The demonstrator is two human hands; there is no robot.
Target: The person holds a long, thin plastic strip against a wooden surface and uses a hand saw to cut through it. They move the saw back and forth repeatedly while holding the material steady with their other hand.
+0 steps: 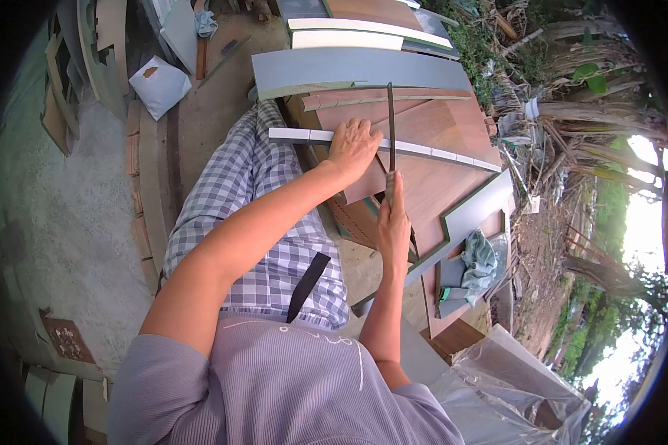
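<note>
A long narrow strip, white on its face and marked by crosswise lines, lies across the wooden boards. My left hand grips it near the middle, fingers curled over it and pressing down. My right hand is closed round the handle of a long, thin, dark metal tool that looks like a file. The tool points away from me and crosses the strip just right of my left hand. Whether its edge has teeth is too small to tell. Brown boards lie under the strip.
A grey curved panel lies beyond the strip, with white strips behind it. To the right are a notched grey panel and a crumpled blue cloth. A white bag and leaning panels stand left. Clear plastic sheeting lies lower right.
</note>
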